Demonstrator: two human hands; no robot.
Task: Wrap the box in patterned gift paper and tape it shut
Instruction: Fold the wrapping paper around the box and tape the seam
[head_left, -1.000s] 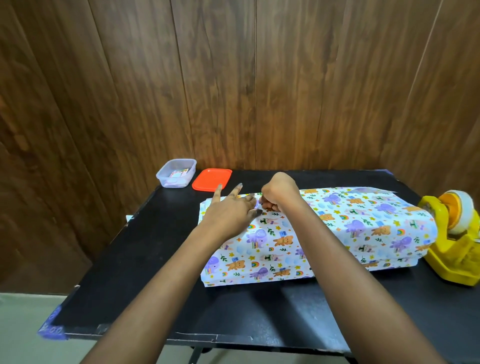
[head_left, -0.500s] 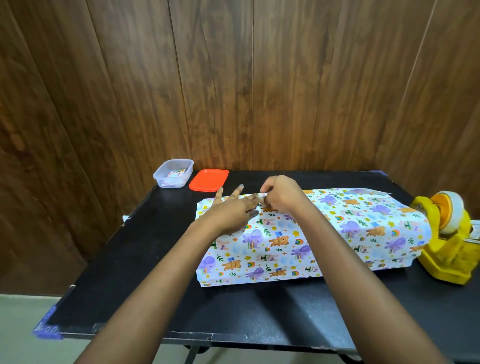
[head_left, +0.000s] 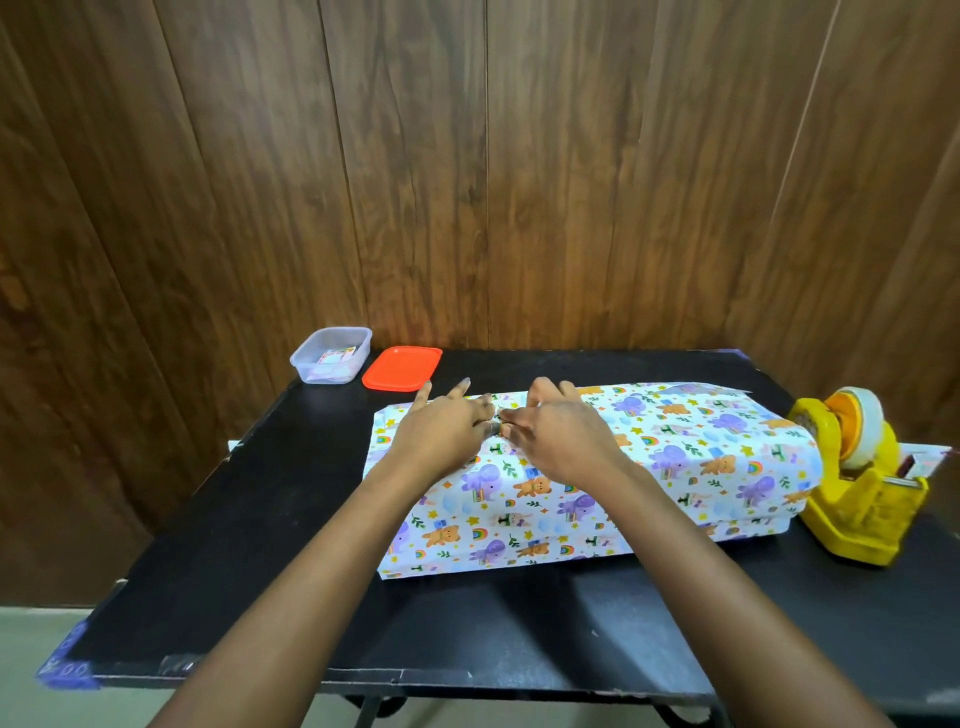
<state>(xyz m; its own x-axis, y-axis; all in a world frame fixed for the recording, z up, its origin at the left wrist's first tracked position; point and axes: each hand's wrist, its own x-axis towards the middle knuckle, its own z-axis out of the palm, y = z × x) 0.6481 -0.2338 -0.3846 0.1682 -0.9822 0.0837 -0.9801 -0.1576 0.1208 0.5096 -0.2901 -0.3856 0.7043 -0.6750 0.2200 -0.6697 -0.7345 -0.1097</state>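
A long box wrapped in white gift paper (head_left: 675, 457) with purple elephants, bears and rainbows lies across the black table (head_left: 260, 545). My left hand (head_left: 441, 431) rests on top of its left part with the fingers spread, pressing the paper down. My right hand (head_left: 556, 431) lies just to the right of it, thumb and forefinger drawn together at the paper seam where the two hands' fingertips meet. Anything held between those fingertips is too small to see. A yellow tape dispenser (head_left: 857, 478) with a roll of tape stands against the box's right end.
A clear plastic tub (head_left: 332, 358) with small items and its orange lid (head_left: 402, 368) sit at the table's back left corner. A wooden panel wall rises directly behind the table. Blue tape marks the front left corner (head_left: 67, 670).
My right hand has unclenched from a fist and flattened onto the paper. Both hands have stayed at the same spot on the seam; the view shifted slightly.
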